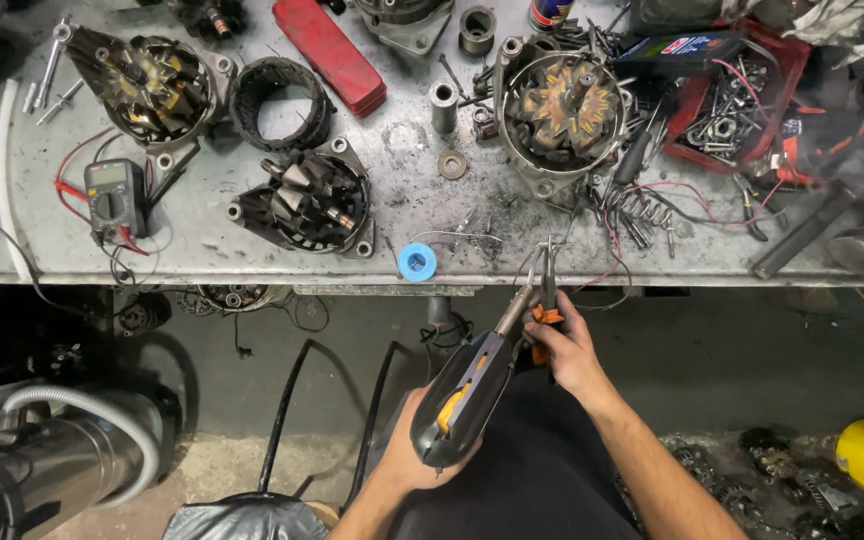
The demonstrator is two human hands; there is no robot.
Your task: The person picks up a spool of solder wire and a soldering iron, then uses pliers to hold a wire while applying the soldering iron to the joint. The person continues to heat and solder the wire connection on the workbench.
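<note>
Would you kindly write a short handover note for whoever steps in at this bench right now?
Left hand: gripping a grey and orange soldering gun, tip raised toward the bench edge.
Right hand: holding orange-handled pliers, jaws at the gun's tip, where a thin wire seems to meet them.
On the metal bench: blue solder spool, opened alternator housing, rotor half, multimeter.
Done: alternators stripped.
Left: the joint at the tip looks unfinished; I cannot tell more.
</note>
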